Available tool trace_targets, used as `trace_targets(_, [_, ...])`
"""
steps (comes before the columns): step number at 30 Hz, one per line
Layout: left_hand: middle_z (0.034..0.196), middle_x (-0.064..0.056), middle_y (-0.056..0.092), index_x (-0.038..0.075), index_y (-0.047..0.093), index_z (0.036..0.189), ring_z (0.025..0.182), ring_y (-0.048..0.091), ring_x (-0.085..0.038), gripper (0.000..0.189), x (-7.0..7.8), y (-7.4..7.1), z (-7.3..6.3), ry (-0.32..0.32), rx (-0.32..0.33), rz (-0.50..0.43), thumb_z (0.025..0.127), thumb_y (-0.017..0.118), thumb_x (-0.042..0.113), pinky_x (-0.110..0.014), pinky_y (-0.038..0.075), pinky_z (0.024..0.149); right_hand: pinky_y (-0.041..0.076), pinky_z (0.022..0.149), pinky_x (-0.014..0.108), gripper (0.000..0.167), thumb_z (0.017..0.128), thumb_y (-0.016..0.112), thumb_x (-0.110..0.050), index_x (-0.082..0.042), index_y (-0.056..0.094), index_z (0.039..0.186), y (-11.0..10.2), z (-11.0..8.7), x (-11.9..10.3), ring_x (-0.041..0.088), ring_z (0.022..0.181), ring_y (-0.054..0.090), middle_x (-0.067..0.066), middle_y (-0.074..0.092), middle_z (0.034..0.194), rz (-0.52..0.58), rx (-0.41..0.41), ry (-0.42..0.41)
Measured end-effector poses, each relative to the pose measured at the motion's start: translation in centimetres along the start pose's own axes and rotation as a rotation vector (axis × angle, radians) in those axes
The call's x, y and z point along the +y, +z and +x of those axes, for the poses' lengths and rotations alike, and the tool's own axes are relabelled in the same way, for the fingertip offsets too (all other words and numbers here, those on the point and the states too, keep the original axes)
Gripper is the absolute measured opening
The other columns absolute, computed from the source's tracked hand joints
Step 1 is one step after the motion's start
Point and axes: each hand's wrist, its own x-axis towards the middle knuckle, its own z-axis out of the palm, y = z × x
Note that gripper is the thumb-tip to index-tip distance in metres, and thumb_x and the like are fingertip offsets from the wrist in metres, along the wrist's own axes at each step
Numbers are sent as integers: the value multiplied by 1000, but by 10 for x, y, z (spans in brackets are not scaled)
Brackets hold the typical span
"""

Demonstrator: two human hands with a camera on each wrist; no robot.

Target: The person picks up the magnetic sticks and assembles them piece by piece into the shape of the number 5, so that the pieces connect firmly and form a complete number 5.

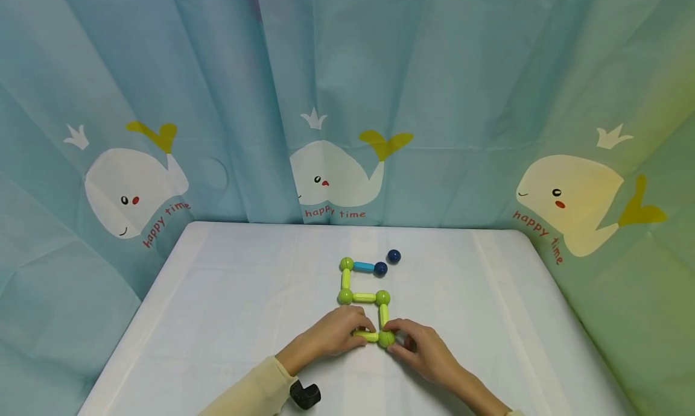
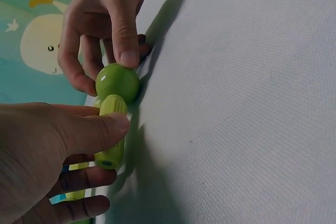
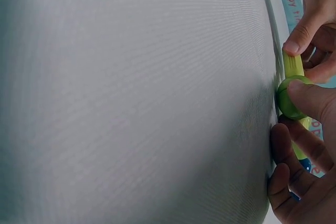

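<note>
On the white table lies a zigzag chain of green balls and short sticks. At its near end, my left hand (image 1: 342,331) pinches a yellow-green stick (image 2: 111,148) between thumb and fingers. That stick meets a green ball (image 1: 387,339), which my right hand (image 1: 426,349) holds with thumb and fingertips. Another yellow-green stick (image 1: 383,315) runs from this ball to a second green ball (image 1: 382,298). Farther along, a crosswise stick (image 1: 364,297) leads to a green ball (image 1: 345,296), then an upright run reaches the far green ball (image 1: 346,263).
A blue stick (image 1: 364,266) joins the far green ball to a dark blue ball (image 1: 380,269). Just beyond lies a loose dark blue ball (image 1: 393,257). A black object (image 1: 305,395) shows beside the left sleeve. A whale-print curtain (image 1: 347,102) surrounds the table (image 1: 228,295).
</note>
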Motion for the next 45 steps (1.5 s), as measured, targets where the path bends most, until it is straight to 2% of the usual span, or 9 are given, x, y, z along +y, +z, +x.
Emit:
trace_targets(8, [99,7,70,15,79,110,86,59,1,22,2,0,-1,-13,13,8,88,82,15,-16,46,74,47,59,22,31,90,81,-18,-20,70,119,2,-1,0,-1,68,54,-8,71,102,-4,30,-23])
trace_targets(14, [99,8,70,16,79,110,85,57,2,22,2,1,-1,-22,17,13,88,82,17,-16,45,73,47,59,23,32,89,82,-19,-20,70,118,4,-2,0,-1,67,54,-8,71,103,-4,53,-5])
trace_targets(25, [98,10,69,17,79,111,79,54,2,23,1,-2,0,-28,2,21,88,83,19,-15,43,69,47,60,23,31,89,82,-20,-20,70,119,3,-1,-2,0,68,53,-5,72,107,3,47,3])
trace_targets(32, [105,6,71,16,77,116,88,62,-2,24,-1,-19,3,-36,1,23,93,77,22,-19,48,76,47,59,23,33,88,82,-19,-20,70,119,5,-3,-1,-1,66,53,-6,72,105,-5,62,-6])
trace_targets(37, [102,1,72,13,77,118,80,62,-9,25,-6,-38,13,-25,36,53,95,77,22,-18,46,68,47,59,23,34,87,83,-17,-19,71,118,6,-4,-1,-1,67,52,-6,71,105,-15,65,14])
trace_targets(45, [101,-3,73,11,76,117,81,63,-10,24,-16,-57,27,-56,92,68,95,76,19,-23,49,70,49,61,23,35,86,83,-14,-18,70,118,6,-6,1,-1,68,54,-7,71,105,-7,53,14])
